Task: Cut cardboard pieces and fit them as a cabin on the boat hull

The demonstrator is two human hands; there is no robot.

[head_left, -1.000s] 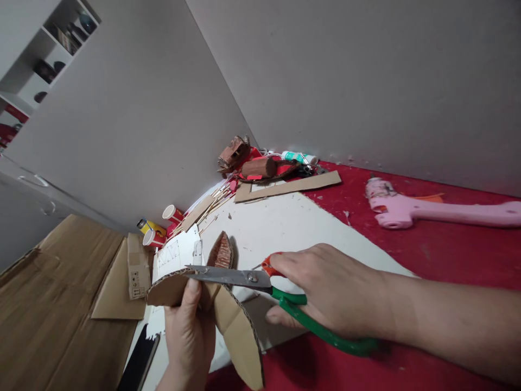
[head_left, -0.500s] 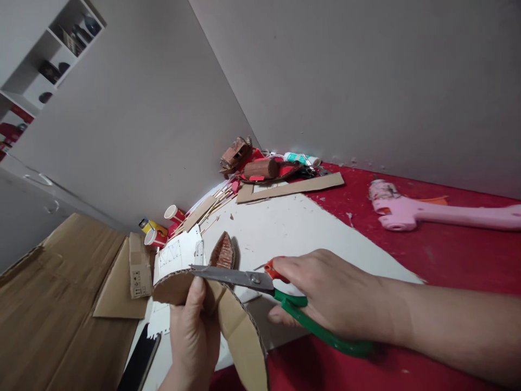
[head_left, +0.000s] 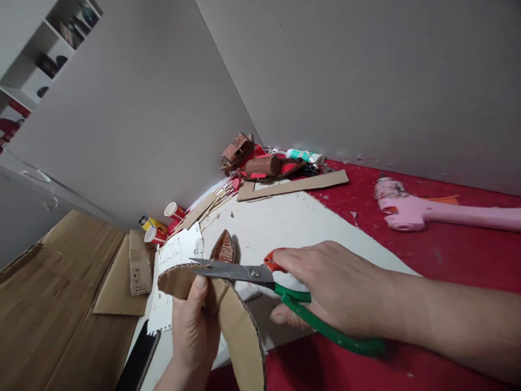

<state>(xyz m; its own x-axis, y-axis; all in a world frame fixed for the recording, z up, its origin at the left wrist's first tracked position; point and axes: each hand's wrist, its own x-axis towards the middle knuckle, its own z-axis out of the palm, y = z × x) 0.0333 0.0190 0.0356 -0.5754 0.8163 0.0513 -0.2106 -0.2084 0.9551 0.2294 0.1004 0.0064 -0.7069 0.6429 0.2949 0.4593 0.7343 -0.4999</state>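
My left hand (head_left: 196,320) pinches a curved strip of cardboard (head_left: 238,331), its thumb on the near face and the strip arching down to the right. In my right hand (head_left: 325,288) are scissors (head_left: 260,276) with one orange and one green handle. Their blades are slightly parted at the strip's upper edge, just above my left thumb. Behind the blades a small boat-shaped cardboard piece (head_left: 223,247) with a ribbed inside lies on the white board (head_left: 280,217).
Cardboard sheets (head_left: 73,293) fill the left side. Paper cups (head_left: 156,235), wooden sticks (head_left: 220,196) and a drawn-on paper (head_left: 173,255) lie behind my left hand. Brown models (head_left: 262,165) stand in the far corner. A pink tool (head_left: 407,212) rests on the red tabletop (head_left: 459,266).
The scissor blades have opened a little at the cardboard edge. The strip's left end has tilted and shifted slightly right. Both hands keep their holds.
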